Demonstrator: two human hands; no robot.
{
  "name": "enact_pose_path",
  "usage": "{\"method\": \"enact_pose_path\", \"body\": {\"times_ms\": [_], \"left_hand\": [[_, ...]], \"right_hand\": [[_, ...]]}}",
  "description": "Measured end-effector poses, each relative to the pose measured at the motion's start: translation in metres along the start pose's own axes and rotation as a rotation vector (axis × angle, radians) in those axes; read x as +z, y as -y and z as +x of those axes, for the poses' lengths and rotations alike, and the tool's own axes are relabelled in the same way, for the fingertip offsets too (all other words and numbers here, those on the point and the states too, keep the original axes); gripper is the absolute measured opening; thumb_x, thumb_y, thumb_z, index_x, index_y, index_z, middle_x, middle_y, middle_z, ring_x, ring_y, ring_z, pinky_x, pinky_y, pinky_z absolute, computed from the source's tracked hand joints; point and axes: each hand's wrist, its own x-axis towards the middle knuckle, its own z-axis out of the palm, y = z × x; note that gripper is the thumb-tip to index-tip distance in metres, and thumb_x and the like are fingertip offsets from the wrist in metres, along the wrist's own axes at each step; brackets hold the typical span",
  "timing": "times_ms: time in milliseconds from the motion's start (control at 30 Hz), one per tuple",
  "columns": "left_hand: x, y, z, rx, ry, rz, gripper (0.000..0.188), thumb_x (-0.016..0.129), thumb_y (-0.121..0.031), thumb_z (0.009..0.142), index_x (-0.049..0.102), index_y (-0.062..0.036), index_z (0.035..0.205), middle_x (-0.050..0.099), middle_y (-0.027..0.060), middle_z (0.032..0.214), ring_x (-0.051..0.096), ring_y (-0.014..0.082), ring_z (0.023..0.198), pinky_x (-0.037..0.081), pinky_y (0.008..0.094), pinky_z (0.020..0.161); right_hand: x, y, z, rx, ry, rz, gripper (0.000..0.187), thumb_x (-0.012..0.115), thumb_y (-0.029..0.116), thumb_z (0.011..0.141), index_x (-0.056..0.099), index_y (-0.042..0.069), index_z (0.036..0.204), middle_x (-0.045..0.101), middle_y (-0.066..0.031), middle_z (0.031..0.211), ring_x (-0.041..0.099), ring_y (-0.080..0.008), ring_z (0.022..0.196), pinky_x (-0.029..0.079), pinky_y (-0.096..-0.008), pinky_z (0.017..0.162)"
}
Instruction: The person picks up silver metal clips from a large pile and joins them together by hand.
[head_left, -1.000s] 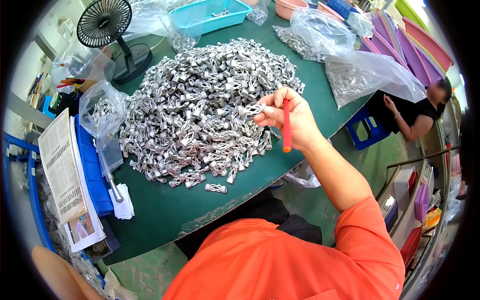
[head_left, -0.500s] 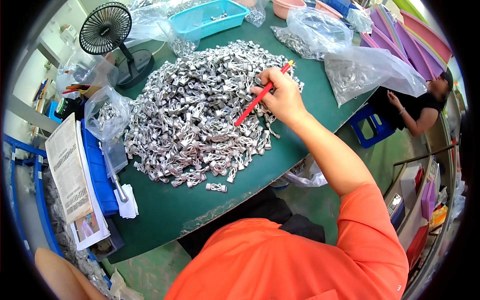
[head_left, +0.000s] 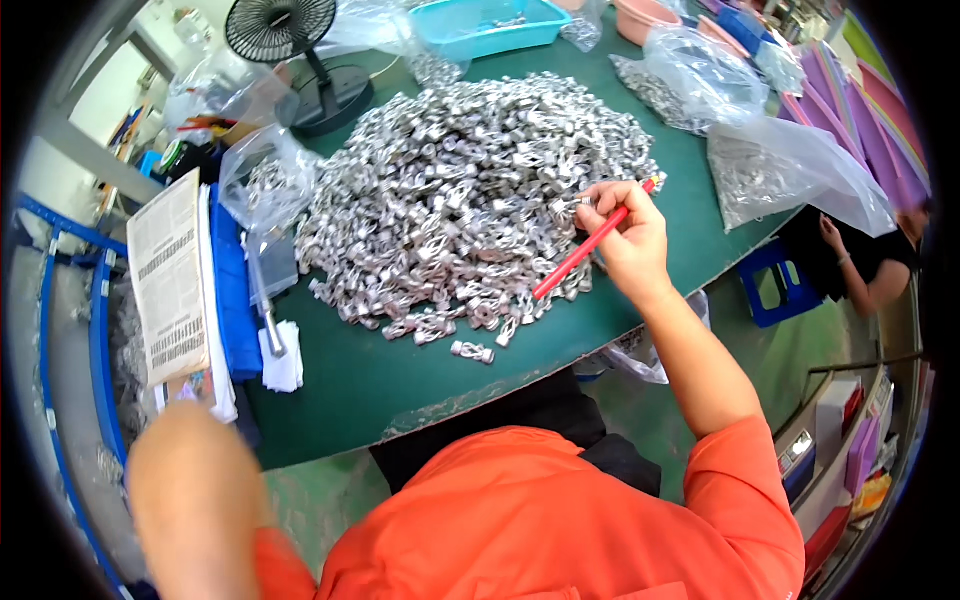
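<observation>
A large heap of small silvery metal fittings (head_left: pixel 450 190), each with a short ribbed collar and thin loops, covers the middle of the green table (head_left: pixel 340 400). Over the heap's right side, my right hand (head_left: pixel 632 235) is closed round a slim red pen-like stick (head_left: pixel 580 255) with a yellow end, its red tip slanting down-left. One small metal fitting (head_left: pixel 582 201) shows at the thumb and fingertips of that hand. A single loose fitting (head_left: pixel 472 352) lies before the heap. At lower left my left arm is bent and blurred; its hand is outside the picture.
A black fan (head_left: pixel 325 90), a turquoise basket (head_left: pixel 490 40) and clear bags of fittings (head_left: pixel 760 180) ring the heap. Left, printed papers (head_left: pixel 170 280) lean on a blue tray (head_left: pixel 235 290). A person in black (head_left: pixel 880 265) is beside a blue stool (head_left: pixel 780 285) at right.
The view has shifted, so the table sits higher and further right. My right hand has drawn back toward the heap's near right side, a fitting now at its fingertips. My left arm has come further in.
</observation>
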Motion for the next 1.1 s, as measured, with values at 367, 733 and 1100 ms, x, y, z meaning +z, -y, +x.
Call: {"method": "enact_pose_path", "body": {"times_ms": [367,733,1100], "left_hand": [[0.027,0.13,0.016,-0.514,-0.437,0.362,0.068,0.074,-0.044,0.059,0.051,-0.0121,0.115,0.039,0.0208,0.123,0.034,0.0399,0.117,0.029,0.048,0.096],[0.081,0.173,-0.013,-0.433,-0.572,0.377,0.034,0.076,-0.017,0.054,0.06,-0.0112,0.084,0.051,0.007,0.095,0.05,0.029,0.092,0.039,0.0388,0.08],[0.103,0.112,-0.038,-0.589,-0.457,0.304,0.057,0.078,-0.033,0.055,0.056,-0.0117,0.103,0.043,0.011,0.107,0.043,0.0338,0.107,0.037,0.0436,0.087]], "right_hand": [[0.009,0.011,-0.049,-0.362,0.194,-0.473,0.02,0.067,-0.001,0.068,0.052,0.003,0.08,0.061,-0.0171,0.106,0.056,-0.0322,0.103,0.044,-0.039,0.085],[0.029,0.013,-0.078,-0.324,0.495,-0.778,0.043,0.075,0.026,0.062,0.055,0.01,0.096,0.043,-0.0133,0.132,0.042,-0.0338,0.117,0.029,-0.0505,0.094],[0.036,0.005,-0.069,-0.468,0.258,-0.655,0.028,0.075,0.01,0.061,0.057,0.005,0.081,0.062,-0.0109,0.102,0.056,-0.0291,0.09,0.039,-0.04,0.081]]}}
